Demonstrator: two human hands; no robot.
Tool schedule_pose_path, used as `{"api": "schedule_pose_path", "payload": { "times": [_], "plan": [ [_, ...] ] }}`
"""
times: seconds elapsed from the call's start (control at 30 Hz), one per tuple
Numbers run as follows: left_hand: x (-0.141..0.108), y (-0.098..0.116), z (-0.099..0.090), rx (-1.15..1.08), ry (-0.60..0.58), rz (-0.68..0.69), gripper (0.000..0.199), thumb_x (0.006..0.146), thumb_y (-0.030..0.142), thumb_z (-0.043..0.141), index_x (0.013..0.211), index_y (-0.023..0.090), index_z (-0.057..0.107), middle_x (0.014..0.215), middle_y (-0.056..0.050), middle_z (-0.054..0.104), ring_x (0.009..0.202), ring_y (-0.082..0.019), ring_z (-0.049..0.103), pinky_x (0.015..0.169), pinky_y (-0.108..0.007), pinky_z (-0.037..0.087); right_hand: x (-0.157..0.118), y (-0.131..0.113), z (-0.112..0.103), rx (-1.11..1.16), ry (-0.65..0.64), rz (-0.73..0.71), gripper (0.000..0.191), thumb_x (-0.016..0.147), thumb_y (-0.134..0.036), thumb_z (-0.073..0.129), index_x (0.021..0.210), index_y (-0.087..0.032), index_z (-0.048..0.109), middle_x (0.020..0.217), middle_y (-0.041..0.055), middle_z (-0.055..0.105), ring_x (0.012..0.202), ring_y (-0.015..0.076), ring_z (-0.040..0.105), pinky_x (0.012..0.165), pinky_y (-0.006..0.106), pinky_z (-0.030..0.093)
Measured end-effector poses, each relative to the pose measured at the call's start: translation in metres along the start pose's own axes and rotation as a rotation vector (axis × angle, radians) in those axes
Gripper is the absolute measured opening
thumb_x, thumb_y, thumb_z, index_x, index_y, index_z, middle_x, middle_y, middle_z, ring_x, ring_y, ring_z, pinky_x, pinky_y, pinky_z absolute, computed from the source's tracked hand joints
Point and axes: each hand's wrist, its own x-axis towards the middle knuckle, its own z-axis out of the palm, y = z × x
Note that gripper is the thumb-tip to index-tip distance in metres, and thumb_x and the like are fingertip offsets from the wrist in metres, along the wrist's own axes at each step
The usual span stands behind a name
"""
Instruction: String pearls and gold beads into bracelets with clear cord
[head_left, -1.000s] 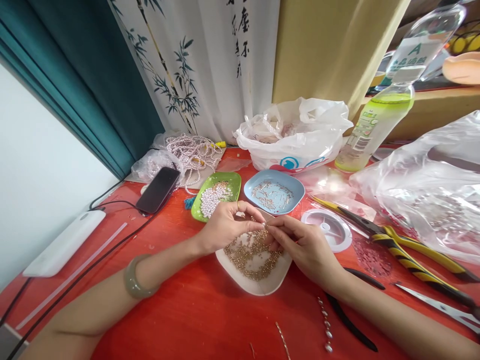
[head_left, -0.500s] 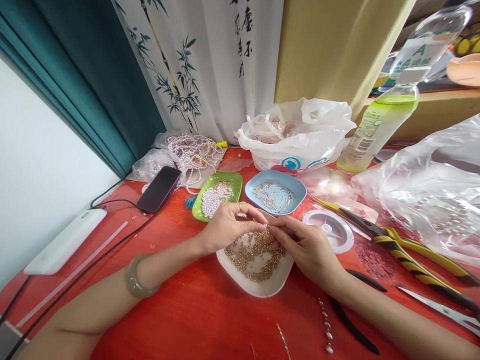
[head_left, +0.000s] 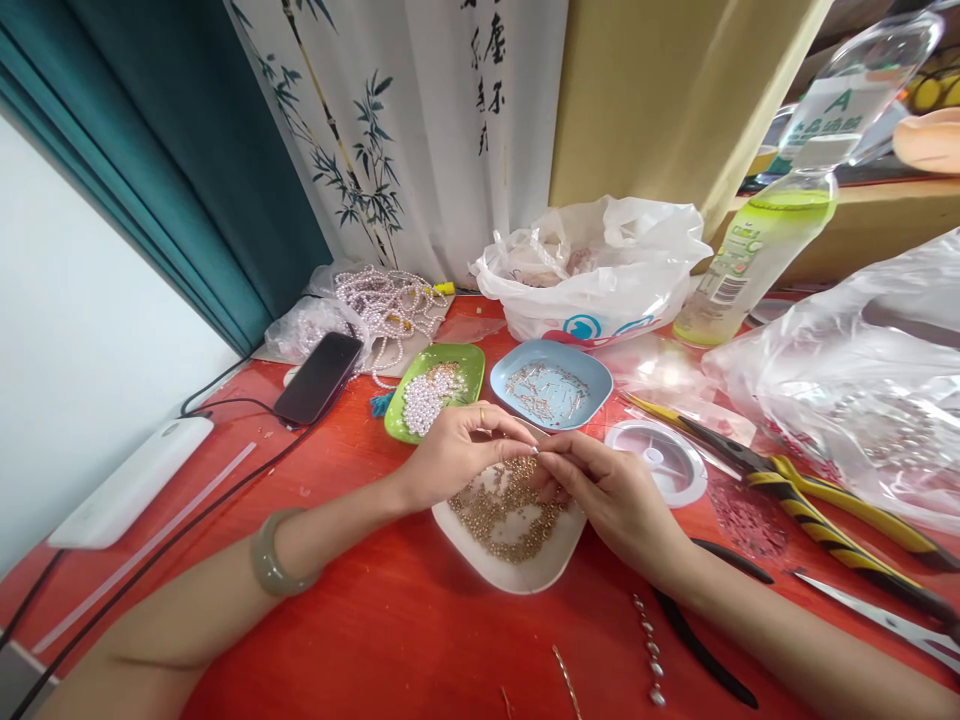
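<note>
My left hand, with a ring and a bangle on that arm, pinches a small white bead between thumb and forefinger. The fingertips of my right hand press together right beside the bead; whatever lies between them is too small to make out. Both hands hover over a white dish of tiny gold beads. Behind it are a green dish with white and gold beads and a blue dish with thin metal pins.
Yellow-black pliers, scissors and a white spool lie on the right. A bead strand rests near the front. Plastic bags and a bottle stand behind. On the left are a phone and cables.
Almost nothing differs. The pinched fingertips have shifted very slightly, and the white bead shows a bit more between them.
</note>
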Motion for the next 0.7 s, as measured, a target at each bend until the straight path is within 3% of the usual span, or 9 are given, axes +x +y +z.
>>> {"api": "schedule_pose_path", "payload": {
  "times": [0.13, 0.3, 0.5, 0.7],
  "plan": [
    [-0.001, 0.000, 0.000, -0.015, -0.003, 0.032, 0.008, 0.074, 0.019, 0.062, 0.077, 0.017, 0.069, 0.077, -0.004, 0.066, 0.076, -0.013, 0.058, 0.071, -0.025, 0.045, 0.001, -0.002, -0.001, 0.035, -0.007, -0.015, 0.026, 0.089, -0.030, 0.035, 0.077, -0.016, 0.053, 0.062, 0.0030, 0.062, 0.055, 0.0114, 0.061, 0.052, 0.023, 0.050],
    [-0.002, 0.002, 0.001, -0.058, 0.001, 0.069, 0.007, 0.071, 0.016, 0.064, 0.076, 0.018, 0.069, 0.076, -0.003, 0.064, 0.073, -0.012, 0.057, 0.066, -0.023, 0.045, 0.000, -0.003, -0.002, 0.023, -0.006, -0.041, 0.017, 0.086, -0.029, 0.044, 0.087, -0.015, 0.054, 0.063, 0.0022, 0.063, 0.055, 0.0116, 0.060, 0.052, 0.023, 0.049],
    [-0.001, 0.007, 0.001, -0.024, 0.029, 0.069, 0.004, 0.071, 0.019, 0.064, 0.070, 0.017, 0.067, 0.072, -0.002, 0.061, 0.069, -0.012, 0.056, 0.063, -0.024, 0.043, -0.002, -0.006, -0.003, -0.005, -0.016, -0.070, 0.012, 0.083, -0.022, 0.048, 0.079, -0.015, 0.057, 0.061, 0.0015, 0.062, 0.054, 0.0109, 0.058, 0.049, 0.022, 0.046],
    [0.004, 0.004, -0.011, 0.112, -0.023, -0.120, 0.014, 0.077, 0.026, 0.056, 0.083, 0.017, 0.064, 0.080, -0.002, 0.065, 0.071, -0.012, 0.057, 0.064, -0.024, 0.044, -0.001, -0.007, -0.005, 0.008, -0.006, -0.042, 0.014, 0.082, -0.022, 0.048, 0.074, -0.015, 0.058, 0.063, 0.0015, 0.063, 0.055, 0.0106, 0.057, 0.050, 0.022, 0.045]
  ]
}}
